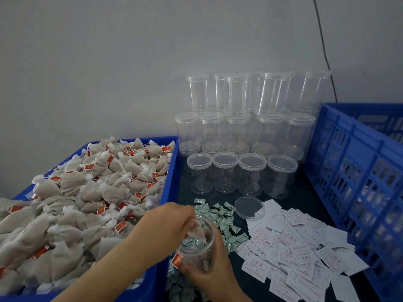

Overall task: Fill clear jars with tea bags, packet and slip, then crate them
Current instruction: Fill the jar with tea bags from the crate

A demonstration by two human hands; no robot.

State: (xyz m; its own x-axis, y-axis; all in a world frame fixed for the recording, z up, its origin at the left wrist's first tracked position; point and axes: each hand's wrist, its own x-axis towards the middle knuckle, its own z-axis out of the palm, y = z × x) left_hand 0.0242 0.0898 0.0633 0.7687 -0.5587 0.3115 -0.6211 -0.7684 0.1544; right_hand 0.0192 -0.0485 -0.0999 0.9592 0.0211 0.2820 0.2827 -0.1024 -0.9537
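Note:
My right hand [210,272] grips an open clear jar [208,240] from below, low over the dark table. My left hand [168,221] pinches a beige tea bag [196,233] at the jar's mouth. The bag hangs partly inside, and its red tag [177,259] dangles outside the jar wall. The jar's lid [249,208] lies flat on the table behind it. Left of the hands, a blue tray [172,158] holds a heap of tea bags [87,192]. Green packets [222,216] and white slips [294,243] lie loose on the table.
Several empty lidded jars [239,131] are stacked in tiers against the grey wall at the back. A tall blue crate [349,171] stands along the right side. A dark cable [325,51] runs down the wall.

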